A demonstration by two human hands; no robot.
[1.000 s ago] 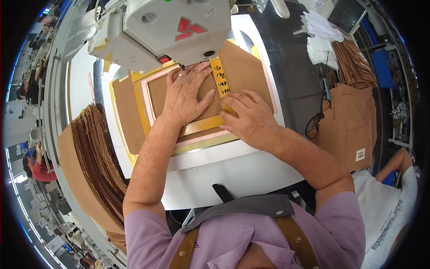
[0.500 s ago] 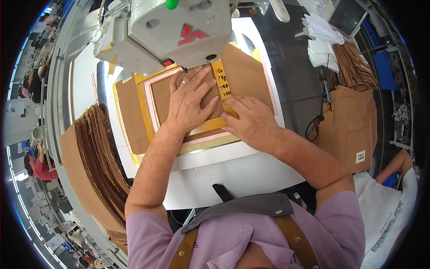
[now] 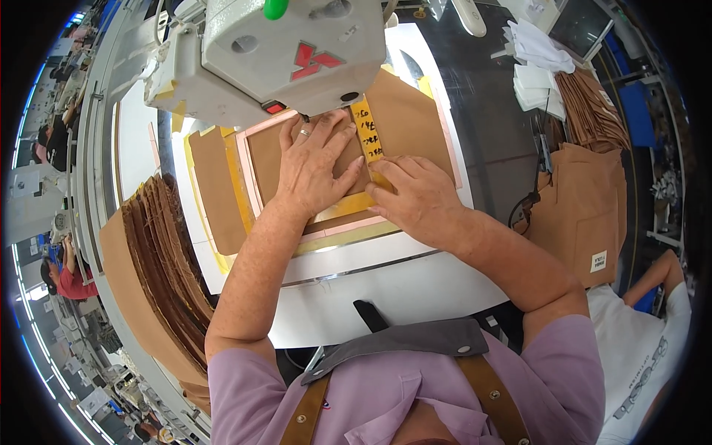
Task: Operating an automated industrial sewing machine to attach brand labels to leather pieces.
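A brown fabric piece point(image 3: 265, 165) lies inside a yellow, pink-edged sewing template frame point(image 3: 367, 133) under the head of a white sewing machine point(image 3: 245, 74). My left hand point(image 3: 311, 167) rests flat on the fabric with its fingers spread, the fingertips close to the machine's needle area. On the frame's right side, near its lower corner, my right hand point(image 3: 419, 196) presses with slightly bent fingers and the thumb apart. Handwritten marks show on the yellow strip between the hands. More brown fabric point(image 3: 408, 111) extends to the right of the frame.
A thick stack of brown fabric pieces point(image 3: 159, 259) stands at the left. On the right lie folded brown pieces point(image 3: 582, 200), white cloths point(image 3: 538, 89) and a dark cable point(image 3: 525, 208). A co-worker's white shirt point(image 3: 630, 341) shows at the lower right.
The view has shifted very slightly. Both hands keep nearly the same places on the fabric and frame.
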